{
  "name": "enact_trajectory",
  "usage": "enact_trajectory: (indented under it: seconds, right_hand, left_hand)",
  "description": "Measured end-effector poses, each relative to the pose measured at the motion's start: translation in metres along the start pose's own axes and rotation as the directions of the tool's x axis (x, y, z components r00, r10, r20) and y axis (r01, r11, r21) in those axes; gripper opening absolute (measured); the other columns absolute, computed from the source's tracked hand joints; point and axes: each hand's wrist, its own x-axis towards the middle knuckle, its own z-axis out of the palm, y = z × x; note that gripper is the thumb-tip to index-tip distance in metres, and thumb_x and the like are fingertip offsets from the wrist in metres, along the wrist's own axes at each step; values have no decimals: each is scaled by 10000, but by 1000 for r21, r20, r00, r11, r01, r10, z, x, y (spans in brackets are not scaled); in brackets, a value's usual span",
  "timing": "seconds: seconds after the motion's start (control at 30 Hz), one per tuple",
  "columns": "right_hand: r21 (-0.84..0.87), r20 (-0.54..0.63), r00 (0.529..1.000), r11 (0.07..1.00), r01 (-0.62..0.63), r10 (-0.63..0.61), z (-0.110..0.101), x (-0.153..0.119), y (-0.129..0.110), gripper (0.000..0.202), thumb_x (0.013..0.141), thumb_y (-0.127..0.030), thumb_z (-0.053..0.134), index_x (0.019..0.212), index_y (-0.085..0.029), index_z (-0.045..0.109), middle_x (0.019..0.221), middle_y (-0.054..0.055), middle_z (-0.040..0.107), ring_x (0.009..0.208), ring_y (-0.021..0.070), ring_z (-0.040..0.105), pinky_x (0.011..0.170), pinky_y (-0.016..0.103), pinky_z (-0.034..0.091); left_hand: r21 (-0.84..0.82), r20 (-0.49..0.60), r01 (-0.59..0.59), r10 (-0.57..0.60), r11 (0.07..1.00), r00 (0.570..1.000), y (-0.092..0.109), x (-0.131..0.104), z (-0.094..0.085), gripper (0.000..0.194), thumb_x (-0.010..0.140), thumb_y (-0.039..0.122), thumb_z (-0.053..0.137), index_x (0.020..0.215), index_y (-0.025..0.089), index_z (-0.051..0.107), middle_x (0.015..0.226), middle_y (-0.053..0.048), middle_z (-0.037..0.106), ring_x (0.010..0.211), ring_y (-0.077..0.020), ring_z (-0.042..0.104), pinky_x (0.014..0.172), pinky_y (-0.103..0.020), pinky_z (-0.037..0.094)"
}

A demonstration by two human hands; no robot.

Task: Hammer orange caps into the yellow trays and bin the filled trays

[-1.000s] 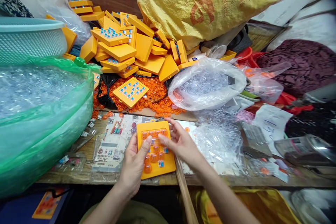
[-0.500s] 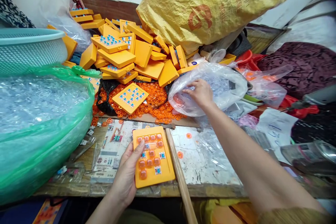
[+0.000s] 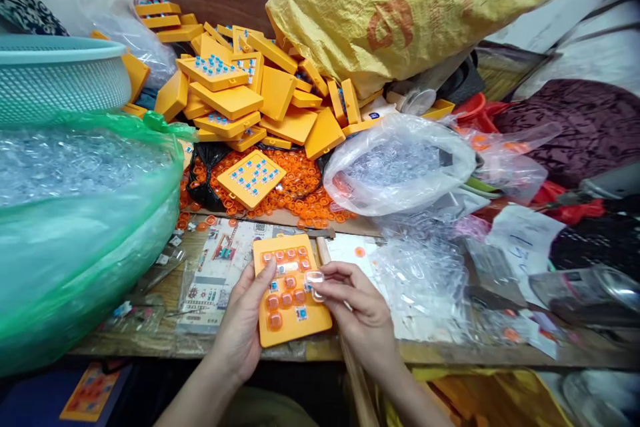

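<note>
My left hand (image 3: 240,320) grips the left side of a yellow keypad panel (image 3: 305,330), thumb over its face. Orange translucent key caps (image 3: 286,300) cover many of its positions, and a few blue-and-white switches (image 3: 301,313) show bare. Between the thumb and fingers of my right hand (image 3: 357,310) is a clear plastic key cap (image 3: 315,283), over the panel's right side. Behind the panel, another yellow panel (image 3: 253,179) with uncapped switches lies on loose orange caps (image 3: 315,210). An open white plastic bag (image 3: 345,190) of clear pieces stands beyond my right hand.
Yellow panels (image 3: 227,100) are heaped at the back under a large yellow sack (image 3: 400,7). To the left are a green bag (image 3: 100,280) of clear pieces and a light-blue basket (image 3: 60,47). A hammer's wooden handle (image 3: 357,383) crosses the table's front edge.
My right hand has come out of the white bag and back to the panel, now with a clear key cap in its fingers. My left hand keeps its hold on the panel.
</note>
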Motion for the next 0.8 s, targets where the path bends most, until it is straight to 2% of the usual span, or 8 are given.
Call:
enact_trajectory:
  seconds: [0.2,0.33,0.43,0.5,0.53,0.6,0.7,0.8]
  right_hand:
    - [-152,76,984,973,173,-163,2,-12,-3,486,801,-3,519,1152,-303,671,1084,81,643,982,192,619,810,348,541]
    - [-102,133,983,985,142,-128,-1,-18,-8,468,793,-86,591,1228,-254,627,1185,123,615,1076,246,585,897,428,499]
    - [78,-69,989,989,-123,129,8,-21,-7,166,773,-174,679,898,-256,751,963,73,660,898,195,632,791,328,526]
    - [212,-168,929,932,-294,331,15,-20,-5,50,743,-236,728,790,-240,713,852,34,639,784,160,635,699,275,534]
    - [286,-165,892,886,-366,421,18,-19,-5,148,712,-272,759,839,-240,689,865,26,641,772,158,642,682,271,541]
    - [437,-37,821,749,-499,569,19,-15,-4,412,659,-319,802,1027,-250,631,977,36,669,832,177,669,732,299,555]
    - [570,315,685,446,-690,657,14,-8,-4,603,607,-345,836,1146,-212,601,1095,81,688,992,230,663,900,378,512]
    - [572,413,662,387,-723,626,11,-6,-4,578,602,-350,839,1116,-184,630,1073,93,708,1006,256,661,923,409,497]
  left_hand:
    - [0,12,-51,51,999,999,-1,-9,3,411,818,258,667,1205,204,536,1085,-107,703,944,-255,695,842,-393,570]
    - [-3,30,-100,100,995,995,-4,-13,2,422,805,303,682,1189,201,539,1078,-100,701,933,-248,696,832,-376,570]
    - [-1,34,-130,130,992,991,-9,-16,3,453,777,312,712,1178,199,534,1069,-93,701,932,-246,693,836,-371,565]
    - [8,34,-171,171,985,985,-13,-18,2,471,759,319,728,1168,195,532,1065,-89,700,945,-246,687,846,-368,557]
    - [18,35,-197,196,980,980,-14,-18,1,476,756,326,731,1167,193,531,1069,-89,697,955,-247,683,851,-365,554]
    - [52,56,-242,239,969,969,-17,-19,-2,486,767,341,719,1187,197,522,1101,-89,685,986,-246,670,862,-356,547]
    - [124,112,-277,264,953,958,-20,-18,-7,508,807,350,679,1258,225,480,1166,-82,658,1044,-238,644,881,-338,535]
    - [198,142,-307,283,931,949,-21,-19,-9,512,835,367,642,1291,229,454,1203,-81,639,1082,-239,625,899,-328,526]
